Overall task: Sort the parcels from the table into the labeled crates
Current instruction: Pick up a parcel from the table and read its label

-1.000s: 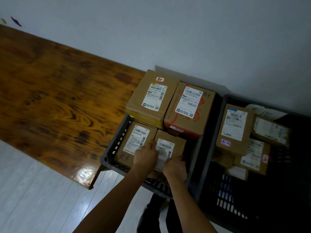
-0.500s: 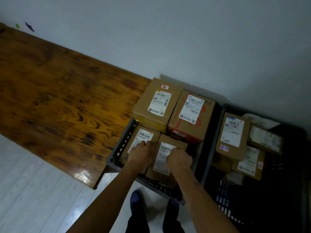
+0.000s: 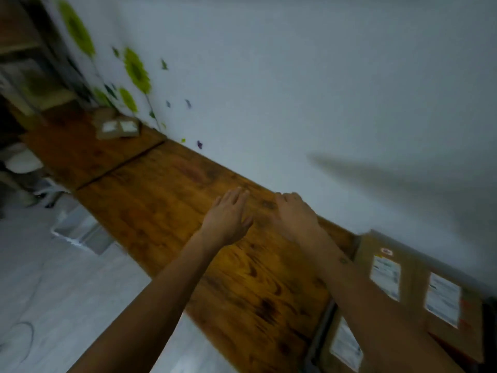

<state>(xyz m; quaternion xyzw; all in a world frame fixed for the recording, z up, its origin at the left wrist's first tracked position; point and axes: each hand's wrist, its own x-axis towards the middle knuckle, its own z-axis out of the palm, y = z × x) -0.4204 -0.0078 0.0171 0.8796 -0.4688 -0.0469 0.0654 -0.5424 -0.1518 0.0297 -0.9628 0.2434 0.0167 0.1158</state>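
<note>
Both hands (image 3: 227,219) (image 3: 294,215) have left the crated parcels (image 3: 414,281), empty above the table (image 3: 166,208).

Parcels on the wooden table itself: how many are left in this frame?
1, it seems: a blurred parcel at the table's far end by the wall, possibly two side by side. The boxes at lower right sit past the table's end.

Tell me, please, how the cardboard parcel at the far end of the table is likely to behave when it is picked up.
The parcel looks like a flat-lying cardboard box, so it should probably stay stiff and not roll. Its low shape suggests that it is unlikely to tip. The view is blurred, so its weight cannot be judged; both the left hand and right hand are free to take it.
</note>
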